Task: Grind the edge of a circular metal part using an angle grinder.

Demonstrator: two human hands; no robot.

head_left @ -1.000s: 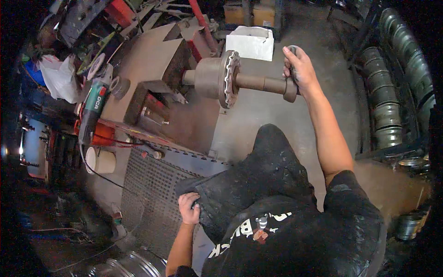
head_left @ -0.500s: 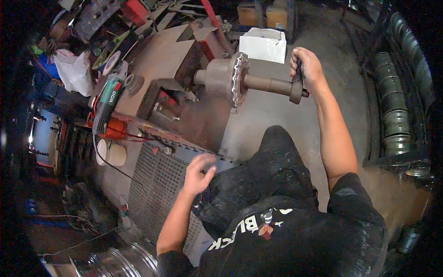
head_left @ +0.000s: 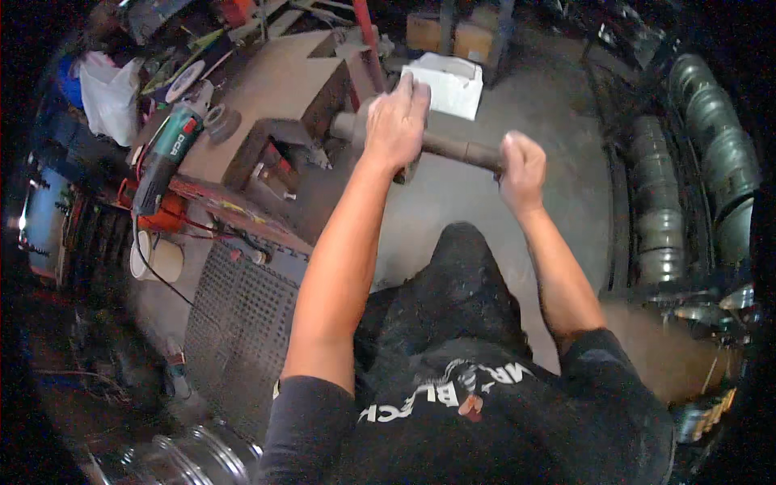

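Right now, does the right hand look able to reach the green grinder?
Probably not directly: the right hand is curled at the shaft's right end, while the grinder lies far left, and the raised left forearm comes up between them.

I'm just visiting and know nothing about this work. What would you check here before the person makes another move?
1. Right hand at the right end of the metal shaft: ok, though blur hides how firmly it grips.
2. Left hand properly placed: cannot tell; it hides much of the shaft's wider part.
3. Hands gloved, if gloves are needed: not ok; both are bare.
4. Green grinder apart from both hands: ok.
5. Grinder switched off: cannot tell.
6. White plastic bag apart from the shaft: ok; it lies beyond the grinder, at far left.
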